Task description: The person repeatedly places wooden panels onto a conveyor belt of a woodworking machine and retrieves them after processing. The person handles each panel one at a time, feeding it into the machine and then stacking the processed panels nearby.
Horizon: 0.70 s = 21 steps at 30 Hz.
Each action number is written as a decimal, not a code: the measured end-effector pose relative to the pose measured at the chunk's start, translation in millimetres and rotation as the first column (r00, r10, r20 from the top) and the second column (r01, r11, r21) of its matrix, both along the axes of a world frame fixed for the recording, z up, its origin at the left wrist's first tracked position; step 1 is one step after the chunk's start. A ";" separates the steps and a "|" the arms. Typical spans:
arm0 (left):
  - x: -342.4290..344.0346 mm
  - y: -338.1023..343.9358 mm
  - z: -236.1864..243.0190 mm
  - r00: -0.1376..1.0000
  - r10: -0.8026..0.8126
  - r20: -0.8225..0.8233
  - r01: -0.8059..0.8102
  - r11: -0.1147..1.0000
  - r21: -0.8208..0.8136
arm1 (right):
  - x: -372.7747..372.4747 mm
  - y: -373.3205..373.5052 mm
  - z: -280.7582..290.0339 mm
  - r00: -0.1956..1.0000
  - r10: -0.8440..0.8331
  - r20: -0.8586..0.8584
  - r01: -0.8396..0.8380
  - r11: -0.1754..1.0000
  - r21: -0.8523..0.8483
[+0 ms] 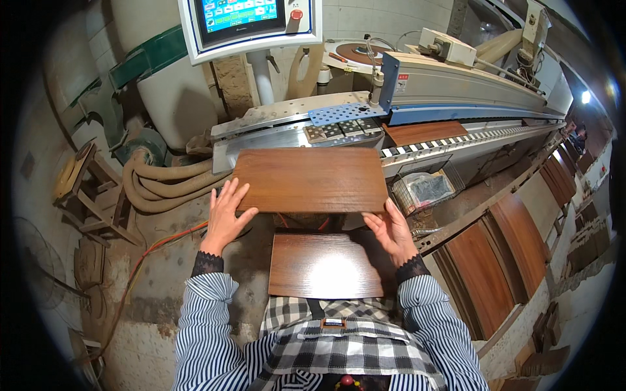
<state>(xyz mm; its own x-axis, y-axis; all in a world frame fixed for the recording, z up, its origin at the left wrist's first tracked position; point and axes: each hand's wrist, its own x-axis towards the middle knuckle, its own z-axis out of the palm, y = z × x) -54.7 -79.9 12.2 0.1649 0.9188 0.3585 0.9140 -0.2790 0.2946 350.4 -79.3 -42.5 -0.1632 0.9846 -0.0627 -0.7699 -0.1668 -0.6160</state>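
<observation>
A brown wood-grain board (310, 182) is held level in front of me, before the machine's infeed end. My left hand (225, 218) has its left edge, with the fingers along the side and the thumb at the near corner. At the near right corner, my right hand (391, 231) grips the board between thumb and fingers, some of which are hidden beneath it. Closer to my body lies another brown board (293, 270), shining with reflected light; its support cannot be made out.
Ahead, a long machine (469, 88) has a chain track (437, 146) bearing another board (424, 133). A control screen (241, 16) stands above left. More boards (479, 260) are stacked to my right. Hoses (163, 189) and a wooden stool (91, 189) stand left, beside a wire basket (427, 189) farther right.
</observation>
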 end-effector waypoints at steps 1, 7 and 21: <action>-2.0 3.2 -1.8 0.999 0.032 0.007 -0.032 0.999 0.008 | -7.9 4.7 3.2 0.996 0.017 -0.087 -0.020 0.999 -0.031; 5.1 38.0 -7.5 0.986 0.169 -0.011 -0.168 0.985 0.027 | 15.4 -16.5 -21.6 0.731 -0.054 0.680 0.067 0.998 0.008; 23.7 86.1 -9.1 0.962 0.267 0.065 -0.267 0.964 -0.003 | 28.1 -82.7 -66.6 -0.489 -0.434 0.757 -0.251 0.901 0.355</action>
